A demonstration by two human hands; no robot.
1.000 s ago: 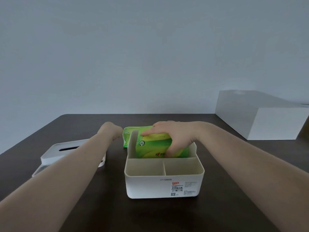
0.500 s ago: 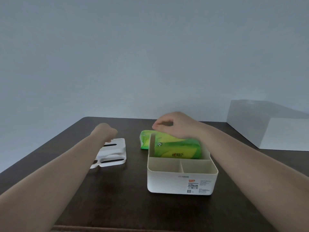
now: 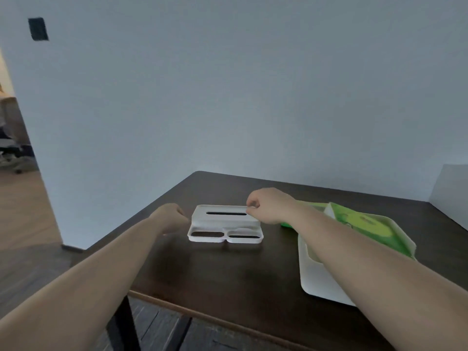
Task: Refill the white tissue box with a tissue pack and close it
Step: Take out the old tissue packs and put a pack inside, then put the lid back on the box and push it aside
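The white lid [image 3: 222, 220], with a long slot and two smaller openings, lies on the dark table [image 3: 228, 274] in front of me. My right hand [image 3: 268, 205] pinches its far right corner. At the lid's left end my left hand [image 3: 169, 219] is curled, its fingertips hidden. To the right stands the open white tissue box [image 3: 319, 282], with a green tissue pack [image 3: 364, 224] inside its rear compartment. My right forearm crosses over the box. A second green pack [image 3: 286, 225] peeks out behind that arm.
A large white box [image 3: 450, 188] stands at the far right by the wall. The table's front edge [image 3: 202, 312] runs diagonally below my arms, with the floor beyond it. An open doorway [image 3: 15, 148] is at the far left.
My right hand left the green pack in the box and crossed left to the lid's far corner. My view swung left, so the box now sits at the right.
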